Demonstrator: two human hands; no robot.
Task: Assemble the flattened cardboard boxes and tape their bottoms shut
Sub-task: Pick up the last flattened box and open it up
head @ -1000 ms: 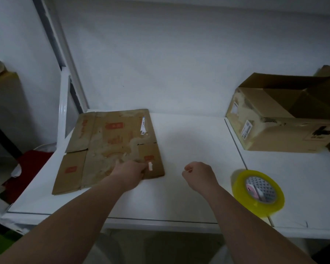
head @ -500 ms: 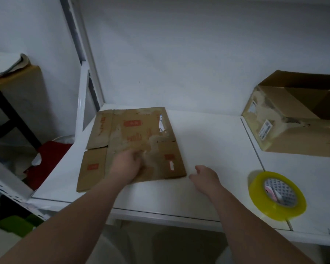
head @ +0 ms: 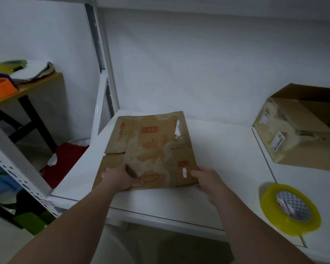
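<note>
The worn flat box [head: 151,147] lies on the desk [head: 227,149], near its left front. If it is pulled open unevenly, its torn, softened panels could buckle or rip. The left hand [head: 120,178] pinches its near edge, thumb on top. The right hand [head: 208,181] curls its fingers [head: 195,173] round the near right corner.

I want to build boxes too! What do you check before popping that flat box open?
1. Left hand grips the flat box at its near edge: ok.
2. Right hand grips its near right corner: ok.
3. Tape lies on the table, right of the hands: ok.
4. Other box stands apart, at the right: ok.
5. Flaps free to unfold: cannot tell.
</note>
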